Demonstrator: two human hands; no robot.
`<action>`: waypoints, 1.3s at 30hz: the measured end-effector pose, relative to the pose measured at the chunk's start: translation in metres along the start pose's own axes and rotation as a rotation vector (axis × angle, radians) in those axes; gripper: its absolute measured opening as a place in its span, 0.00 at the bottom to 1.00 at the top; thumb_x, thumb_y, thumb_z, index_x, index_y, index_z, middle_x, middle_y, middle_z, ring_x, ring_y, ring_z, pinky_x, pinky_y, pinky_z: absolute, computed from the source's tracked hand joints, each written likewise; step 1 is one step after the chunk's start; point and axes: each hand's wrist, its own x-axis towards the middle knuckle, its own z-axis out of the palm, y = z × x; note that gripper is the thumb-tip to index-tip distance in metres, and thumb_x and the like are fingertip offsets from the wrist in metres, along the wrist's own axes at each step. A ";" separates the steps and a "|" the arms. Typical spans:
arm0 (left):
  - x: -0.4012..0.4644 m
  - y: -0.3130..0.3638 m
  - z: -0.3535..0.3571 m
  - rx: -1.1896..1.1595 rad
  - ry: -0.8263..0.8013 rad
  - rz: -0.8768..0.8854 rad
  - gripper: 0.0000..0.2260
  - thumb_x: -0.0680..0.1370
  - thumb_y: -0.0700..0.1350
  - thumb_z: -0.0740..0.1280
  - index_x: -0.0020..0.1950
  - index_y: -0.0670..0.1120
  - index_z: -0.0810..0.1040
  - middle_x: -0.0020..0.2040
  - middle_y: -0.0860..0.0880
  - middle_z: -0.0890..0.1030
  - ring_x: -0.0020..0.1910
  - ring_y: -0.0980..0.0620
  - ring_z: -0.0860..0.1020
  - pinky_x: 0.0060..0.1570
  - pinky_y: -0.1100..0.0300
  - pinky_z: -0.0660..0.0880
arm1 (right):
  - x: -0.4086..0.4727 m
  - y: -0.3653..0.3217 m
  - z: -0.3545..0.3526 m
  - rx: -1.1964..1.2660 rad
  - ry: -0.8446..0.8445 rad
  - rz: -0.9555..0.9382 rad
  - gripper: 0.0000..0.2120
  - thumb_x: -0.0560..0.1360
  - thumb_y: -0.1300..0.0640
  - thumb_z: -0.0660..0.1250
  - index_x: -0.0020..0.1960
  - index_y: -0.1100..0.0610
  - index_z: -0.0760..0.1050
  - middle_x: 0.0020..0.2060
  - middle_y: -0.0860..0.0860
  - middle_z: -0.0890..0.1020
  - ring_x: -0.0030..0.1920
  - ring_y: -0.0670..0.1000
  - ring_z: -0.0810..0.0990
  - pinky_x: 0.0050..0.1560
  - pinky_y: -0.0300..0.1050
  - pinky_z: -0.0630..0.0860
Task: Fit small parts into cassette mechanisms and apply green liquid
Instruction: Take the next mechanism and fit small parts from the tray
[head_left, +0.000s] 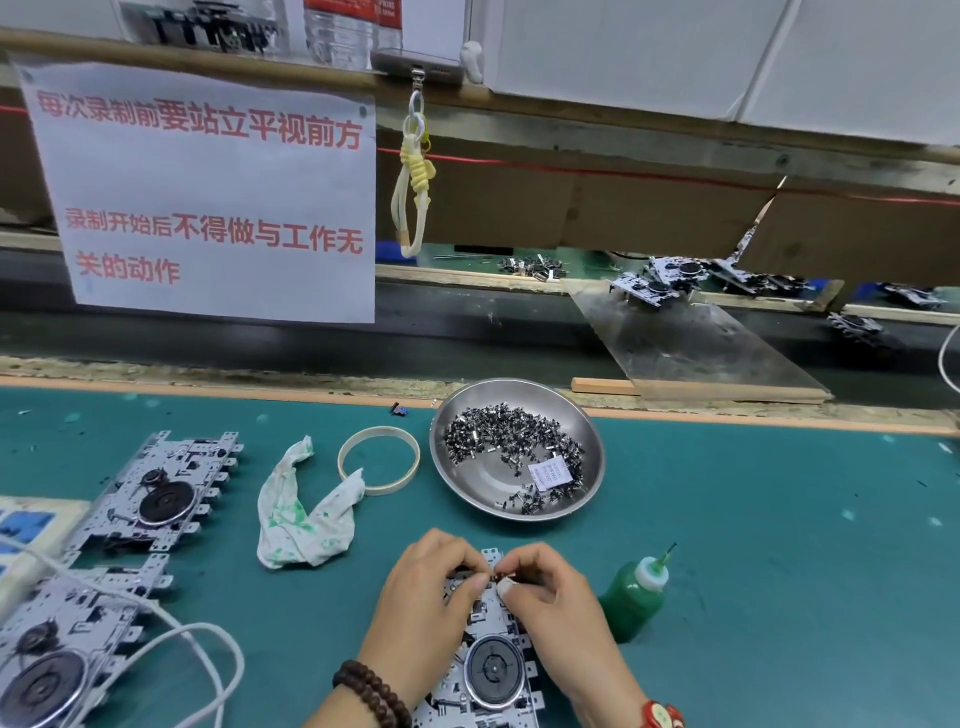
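The cassette mechanism (488, 660) in hand lies flat on the green counter (779, 545) at the near edge, just right of centre, with its round flywheel toward the person. Both hands work at its far end: the left hand (426, 587) curls its fingers over the frame and pinches at the top edge, while the right hand (545, 592) pinches a small part (505, 575) between thumb and forefinger, right at the frame. The part looks tiny and slick, so it could slip from the pinch and roll under the frame or across the counter, or it could seat crooked if pushed in at an angle. Just right of the right wrist stands the green bottle (636, 597), upright with its thin nozzle uncovered; a careless sweep of the forearm could tip it and spill liquid on the mat. Farther off sits a steel dish (587, 441) of more small parts with a white slip (551, 475) whose print is too small to read. To the left lie a green-stained rag (296, 514), a tape ring (378, 460) and two more mechanisms (161, 499). The hanging paper sign (208, 192) reads in red, "每次录制前要站立平视前方" and "录制开始后不得做与工作无关的动作".
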 end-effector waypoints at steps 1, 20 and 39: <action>0.000 0.000 0.000 -0.001 0.004 0.003 0.13 0.75 0.44 0.67 0.37 0.60 0.71 0.42 0.59 0.74 0.47 0.63 0.72 0.47 0.73 0.65 | 0.000 0.000 0.001 -0.002 0.006 -0.002 0.11 0.71 0.69 0.64 0.40 0.54 0.76 0.32 0.47 0.79 0.34 0.49 0.72 0.36 0.39 0.69; -0.012 -0.001 0.004 0.009 0.061 0.122 0.12 0.74 0.38 0.67 0.46 0.55 0.83 0.46 0.64 0.73 0.49 0.61 0.72 0.52 0.56 0.71 | -0.007 -0.007 0.008 0.057 0.050 -0.002 0.11 0.73 0.70 0.63 0.44 0.55 0.74 0.42 0.50 0.81 0.41 0.45 0.78 0.44 0.32 0.73; -0.045 -0.011 -0.033 0.019 0.069 -0.390 0.16 0.75 0.47 0.67 0.61 0.54 0.69 0.46 0.55 0.70 0.37 0.58 0.76 0.47 0.59 0.70 | -0.061 0.018 -0.037 0.274 0.746 -0.124 0.18 0.70 0.79 0.62 0.36 0.57 0.69 0.30 0.56 0.71 0.23 0.41 0.72 0.22 0.30 0.70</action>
